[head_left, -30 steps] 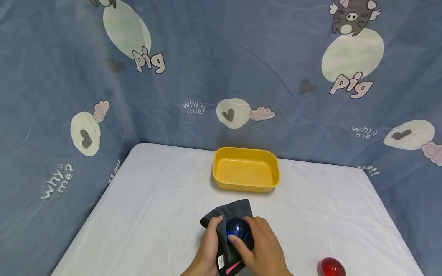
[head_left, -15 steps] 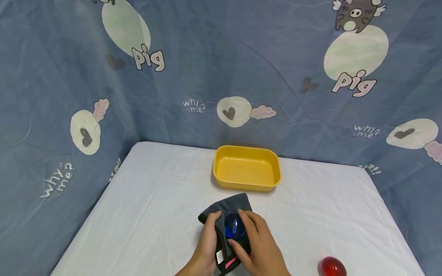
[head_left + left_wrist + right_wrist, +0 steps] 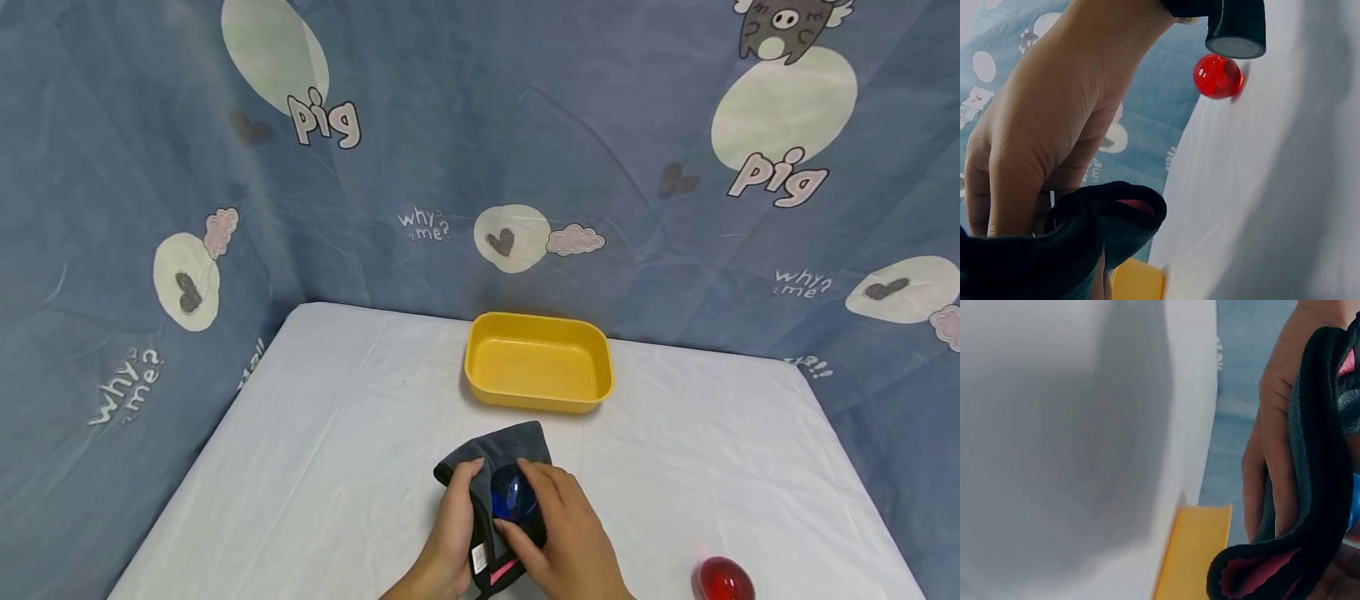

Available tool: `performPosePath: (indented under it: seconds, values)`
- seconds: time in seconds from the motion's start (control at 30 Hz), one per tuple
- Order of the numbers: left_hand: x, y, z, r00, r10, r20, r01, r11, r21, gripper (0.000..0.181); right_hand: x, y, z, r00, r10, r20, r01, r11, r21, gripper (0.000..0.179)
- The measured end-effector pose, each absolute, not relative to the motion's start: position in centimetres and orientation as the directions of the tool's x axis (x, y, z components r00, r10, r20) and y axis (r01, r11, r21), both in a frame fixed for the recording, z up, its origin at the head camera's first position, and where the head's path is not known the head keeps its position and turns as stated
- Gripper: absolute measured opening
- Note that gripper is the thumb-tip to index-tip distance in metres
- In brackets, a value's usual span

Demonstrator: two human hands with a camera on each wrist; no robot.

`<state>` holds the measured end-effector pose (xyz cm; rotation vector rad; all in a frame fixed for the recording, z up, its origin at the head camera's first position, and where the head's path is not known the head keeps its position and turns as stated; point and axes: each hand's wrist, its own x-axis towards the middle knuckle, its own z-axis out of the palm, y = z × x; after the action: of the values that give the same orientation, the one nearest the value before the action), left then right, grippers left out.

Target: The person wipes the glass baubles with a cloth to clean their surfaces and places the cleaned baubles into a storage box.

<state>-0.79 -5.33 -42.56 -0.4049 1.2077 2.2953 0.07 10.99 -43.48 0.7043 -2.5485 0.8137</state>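
A clear blue ball (image 3: pixel 512 493) lies against a folded dark grey cloth (image 3: pixel 517 442) with black edging, a pink inner side and a white tag. My left hand (image 3: pixel 448 529) grips the cloth from the left, its thumb on top near the ball. With thumb and fingers my right hand (image 3: pixel 573 537) pinches the ball from the right. In the left wrist view the cloth (image 3: pixel 1116 225) hangs over the fingers and hides the ball. A sliver of the blue ball (image 3: pixel 1355 503) shows past the cloth in the right wrist view.
Beyond the hands, a yellow rectangular tray (image 3: pixel 538 404) stands near the far edge of the white-covered table (image 3: pixel 360 467). At the front right lies a clear red ball (image 3: pixel 724 579). Blue patterned fabric (image 3: pixel 420 150) hangs behind the table and along its left side.
Over the past second my right fingers have shifted on the blue ball, with the thumb lower and more of the ball's top showing. The left hand keeps its grip on the cloth.
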Motion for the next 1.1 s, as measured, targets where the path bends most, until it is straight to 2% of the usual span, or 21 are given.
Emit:
performPosePath:
  seconds: [0.1, 0.3, 0.57, 0.77, 0.87, 0.93, 1.0, 1.1]
  values:
    - [-0.84, -5.23, -42.53, -0.823, 0.301, -0.482, -0.568, -0.478, 0.671, 0.074, 0.27, 10.85, -43.29, -0.850, -0.296, 0.437, -0.499, 0.719, -0.483, 0.077]
    - [-0.88, -5.18, -42.67, -0.814, 0.295, -0.501, -0.581, -0.461, 0.671, 0.075, 0.58, 10.49, -43.15, -0.907, -0.221, 0.358, -0.397, 0.729, -0.558, 0.059]
    - [-0.86, -4.95, -42.63, -0.823, 0.287, -0.490, -0.567, -0.471, 0.676, 0.074, 0.83, 10.30, -43.59, -0.906, -0.150, 0.396, -0.382, 0.693, -0.612, 0.053]
    - [-0.93, -4.95, -42.55, -0.819, 0.273, -0.505, -0.572, -0.459, 0.680, 0.075, 0.80, 10.33, -43.46, -0.931, -0.138, 0.338, -0.340, 0.668, -0.662, 0.048]
    - [-1.11, -5.03, -42.63, -0.823, 0.267, -0.501, -0.566, -0.457, 0.687, 0.075, 0.70, 10.47, -43.51, -0.923, -0.166, 0.348, -0.366, 0.661, -0.655, 0.052]
    - [-1.22, -5.12, -42.64, -0.830, 0.258, -0.494, -0.556, -0.454, 0.697, 0.075, 0.64, 10.59, -43.61, -0.903, -0.199, 0.380, -0.410, 0.663, -0.627, 0.061]
    - [-1.28, -5.21, -42.65, -0.836, 0.251, -0.487, -0.546, -0.454, 0.704, 0.074, 0.66, 10.71, -43.73, -0.877, -0.239, 0.416, -0.459, 0.672, -0.582, 0.068]
    - [-1.21, -5.41, -42.63, -0.839, 0.250, -0.484, -0.543, -0.464, 0.700, 0.068, 0.79, 10.68, -43.97, -0.818, -0.303, 0.489, -0.540, 0.696, -0.473, 0.066]
